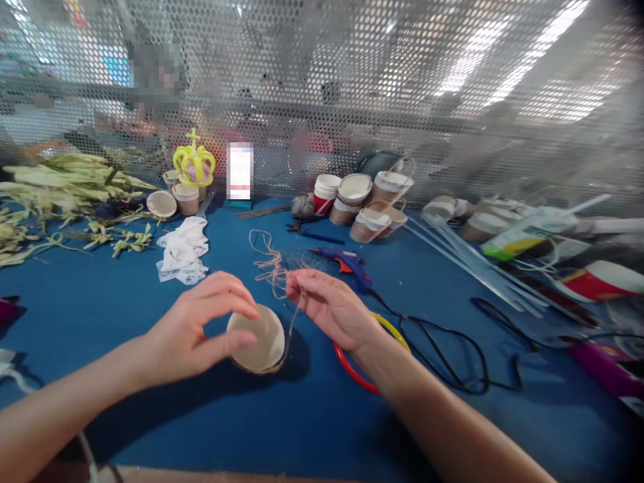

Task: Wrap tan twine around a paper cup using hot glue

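Observation:
A pale paper cup (259, 342) stands on the blue table, its open mouth facing me. Twine (290, 329) runs from the cup's rim up to my right hand (327, 302), whose thumb and fingers pinch it. Behind those fingers lies a loose tangle of the same twine (269, 261). My left hand (201, 322) is over the left side of the cup, thumb and fingers spread with a gap between them. Its fingertips overlap the cup's mouth in view; whether they touch it I cannot tell.
A blue glue gun (347, 261) lies beyond my right hand, its black cable (453, 355) looping rightward. Red and yellow rings (352, 372) lie under my right forearm. Farther back are wrapped cups (355, 191), crumpled white plastic (184, 248), a phone (240, 171) and corn husks (65, 184). Clear sticks (467, 268) lie right.

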The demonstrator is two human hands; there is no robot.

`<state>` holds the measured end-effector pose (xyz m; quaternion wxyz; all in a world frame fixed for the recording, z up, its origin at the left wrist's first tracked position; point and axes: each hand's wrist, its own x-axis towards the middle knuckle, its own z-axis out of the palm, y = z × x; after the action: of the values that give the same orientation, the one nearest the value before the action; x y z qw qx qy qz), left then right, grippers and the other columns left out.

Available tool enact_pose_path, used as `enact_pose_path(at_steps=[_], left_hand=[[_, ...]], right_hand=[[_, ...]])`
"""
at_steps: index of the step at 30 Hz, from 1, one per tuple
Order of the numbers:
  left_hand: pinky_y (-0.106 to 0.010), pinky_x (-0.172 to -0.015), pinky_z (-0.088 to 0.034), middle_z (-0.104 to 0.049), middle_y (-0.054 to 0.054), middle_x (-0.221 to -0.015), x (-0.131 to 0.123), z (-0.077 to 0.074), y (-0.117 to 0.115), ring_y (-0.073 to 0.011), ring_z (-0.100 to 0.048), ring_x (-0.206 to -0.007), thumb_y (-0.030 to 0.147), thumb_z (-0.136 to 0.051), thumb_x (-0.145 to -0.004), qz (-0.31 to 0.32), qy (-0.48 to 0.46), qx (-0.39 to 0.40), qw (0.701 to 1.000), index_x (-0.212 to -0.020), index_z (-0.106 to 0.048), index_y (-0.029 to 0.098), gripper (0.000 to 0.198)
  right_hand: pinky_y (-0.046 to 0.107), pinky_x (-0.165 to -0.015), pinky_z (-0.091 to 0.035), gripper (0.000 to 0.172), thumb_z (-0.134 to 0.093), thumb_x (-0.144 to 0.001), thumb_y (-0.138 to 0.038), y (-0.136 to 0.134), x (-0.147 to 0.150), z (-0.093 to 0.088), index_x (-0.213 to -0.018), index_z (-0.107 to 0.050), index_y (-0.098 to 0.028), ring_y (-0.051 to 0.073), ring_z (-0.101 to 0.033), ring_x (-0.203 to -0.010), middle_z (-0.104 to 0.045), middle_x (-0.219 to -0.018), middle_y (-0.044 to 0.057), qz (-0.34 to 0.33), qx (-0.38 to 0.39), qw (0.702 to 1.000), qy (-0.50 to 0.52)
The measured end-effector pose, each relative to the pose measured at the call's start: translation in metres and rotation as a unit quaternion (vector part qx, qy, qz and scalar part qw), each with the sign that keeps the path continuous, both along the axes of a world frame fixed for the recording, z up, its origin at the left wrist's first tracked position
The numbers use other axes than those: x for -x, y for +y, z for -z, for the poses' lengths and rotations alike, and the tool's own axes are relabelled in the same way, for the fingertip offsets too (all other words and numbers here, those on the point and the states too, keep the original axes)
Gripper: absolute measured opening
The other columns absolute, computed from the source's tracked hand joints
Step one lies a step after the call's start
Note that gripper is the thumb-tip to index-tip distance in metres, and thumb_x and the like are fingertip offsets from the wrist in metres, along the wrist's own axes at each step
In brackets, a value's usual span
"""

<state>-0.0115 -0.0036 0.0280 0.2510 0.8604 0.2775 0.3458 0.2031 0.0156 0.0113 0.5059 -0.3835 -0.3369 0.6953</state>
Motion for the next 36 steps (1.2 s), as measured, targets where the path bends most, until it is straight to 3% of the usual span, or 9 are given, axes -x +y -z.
enact_pose_path(at_steps=[4,8,11,14,18,25,30,33,36], left_hand=[[-0.032,-0.079,-0.046,-0.064,-0.005,-0.091,0.0,-0.004,0.032,-0.018,-0.058,-0.085,0.028,-0.053,-0.081,-0.087,0.075,0.043,0.992,-0.09,-0.061,0.017,0.016],[-0.031,-0.08,-0.045,-0.062,-0.009,-0.101,-0.017,0.001,0.065,-0.0181,-0.058,-0.089,0.02,-0.051,-0.08,-0.009,0.088,0.016,0.996,-0.098,-0.062,0.017,0.021],[-0.035,-0.083,-0.041,-0.064,-0.007,-0.09,-0.034,0.004,0.077,-0.0213,-0.056,-0.087,0.016,-0.062,-0.07,0.025,0.086,0.053,0.995,-0.082,-0.067,0.017,0.013],[-0.031,-0.074,-0.041,-0.062,-0.003,-0.069,-0.044,0.006,0.081,-0.0179,-0.056,-0.073,0.01,-0.062,-0.066,0.023,0.06,0.092,0.994,-0.065,-0.066,0.017,0.008],[-0.028,-0.067,-0.042,-0.061,-0.001,-0.065,-0.035,0.009,0.087,-0.0137,-0.053,-0.063,0.009,-0.063,-0.062,-0.028,-0.023,0.159,0.987,-0.064,-0.063,0.016,0.006],[-0.03,-0.064,-0.051,-0.064,-0.003,-0.071,-0.001,0.014,0.105,-0.0127,-0.061,-0.063,0.02,-0.059,-0.068,-0.103,-0.241,0.335,0.905,-0.065,-0.05,0.014,0.011],[-0.032,-0.064,-0.053,-0.062,-0.002,-0.065,-0.003,0.015,0.105,-0.0117,-0.061,-0.059,0.013,-0.053,-0.068,-0.116,-0.325,0.407,0.845,-0.064,-0.047,0.014,0.007],[-0.031,-0.063,-0.054,-0.061,-0.003,-0.062,-0.008,0.01,0.11,-0.0122,-0.06,-0.057,0.012,-0.051,-0.069,-0.121,-0.335,0.418,0.836,-0.06,-0.048,0.013,0.01],[-0.027,-0.057,-0.052,-0.053,-0.001,-0.052,-0.007,0.003,0.122,-0.0097,-0.055,-0.049,0.015,-0.05,-0.074,-0.134,-0.33,0.388,0.85,-0.055,-0.045,0.014,0.019]], right_hand=[[0.022,-0.068,-0.045,0.007,-0.07,-0.062,-0.014,0.001,0.002,-0.001,-0.067,-0.064,-0.015,0.007,-0.058,-0.061,-0.064,-0.064,-0.002,-0.007,-0.011,1.0,-0.002],[0.021,-0.068,-0.045,0.01,-0.07,-0.061,-0.012,0.002,0.003,-0.001,-0.069,-0.065,-0.016,0.007,-0.058,-0.062,-0.064,-0.067,-0.002,-0.015,-0.022,1.0,-0.006],[0.023,-0.068,-0.045,0.01,-0.07,-0.06,-0.012,0.001,0.003,-0.002,-0.068,-0.064,-0.017,0.008,-0.058,-0.062,-0.064,-0.068,-0.002,-0.013,-0.023,1.0,-0.012],[0.024,-0.068,-0.045,0.01,-0.07,-0.059,-0.013,0.001,0.002,-0.003,-0.067,-0.064,-0.017,0.008,-0.057,-0.061,-0.064,-0.068,-0.002,0.0,-0.023,1.0,-0.019],[0.024,-0.068,-0.043,0.01,-0.068,-0.058,-0.014,0.002,-0.004,-0.003,-0.066,-0.062,-0.017,0.008,-0.056,-0.061,-0.062,-0.063,-0.002,0.032,-0.027,0.998,-0.037],[0.025,-0.066,-0.04,0.01,-0.066,-0.057,-0.013,0.008,-0.012,0.004,-0.064,-0.06,-0.017,0.009,-0.054,-0.061,-0.06,-0.061,-0.003,0.061,-0.028,0.994,-0.081],[0.025,-0.064,-0.041,0.012,-0.064,-0.057,-0.012,0.006,-0.01,0.001,-0.068,-0.06,-0.016,0.009,-0.054,-0.06,-0.06,-0.065,-0.002,0.036,-0.01,0.994,-0.102],[0.025,-0.062,-0.042,0.019,-0.062,-0.057,-0.012,0.004,-0.01,0.001,-0.076,-0.061,-0.015,0.009,-0.054,-0.061,-0.062,-0.072,0.0,0.022,0.004,0.994,-0.111],[0.026,-0.061,-0.043,0.02,-0.06,-0.057,-0.011,0.003,-0.01,0.002,-0.076,-0.061,-0.015,0.009,-0.054,-0.06,-0.06,-0.07,0.0,0.017,0.006,0.991,-0.129]])
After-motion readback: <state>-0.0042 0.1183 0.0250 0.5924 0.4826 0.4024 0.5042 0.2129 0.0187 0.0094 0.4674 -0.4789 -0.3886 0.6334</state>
